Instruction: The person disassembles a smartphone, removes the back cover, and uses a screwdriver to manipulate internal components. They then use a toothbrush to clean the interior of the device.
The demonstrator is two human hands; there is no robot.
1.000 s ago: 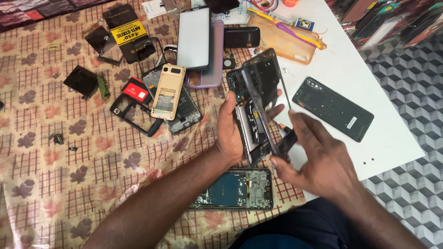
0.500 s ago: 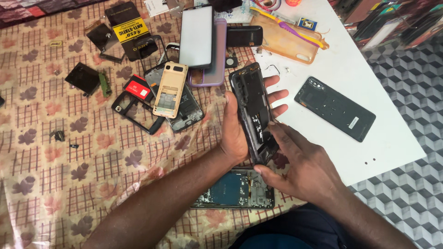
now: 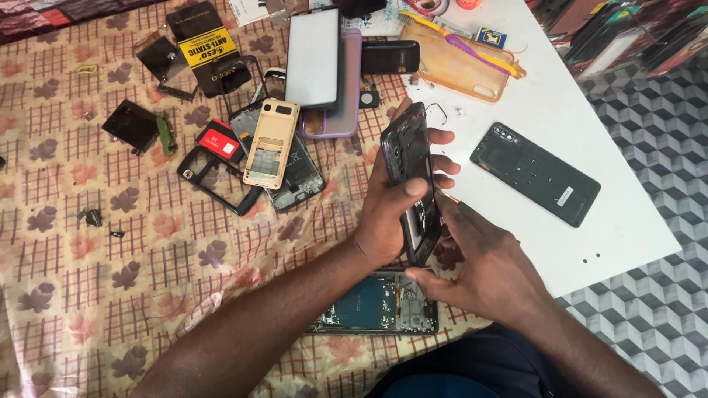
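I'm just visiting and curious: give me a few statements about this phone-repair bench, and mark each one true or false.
1. The left hand grips a dark opened phone body held on edge. True.
2. The right hand rests flat on the white table top. False: it works at the lower end of the held phone body.
3. A black phone back cover lies on the white table top. True.
4. An opened phone with a blue-green circuit board lies below the hands. True.
5. The gold-coloured phone frame is in the right hand. False: it lies on the patterned cloth.
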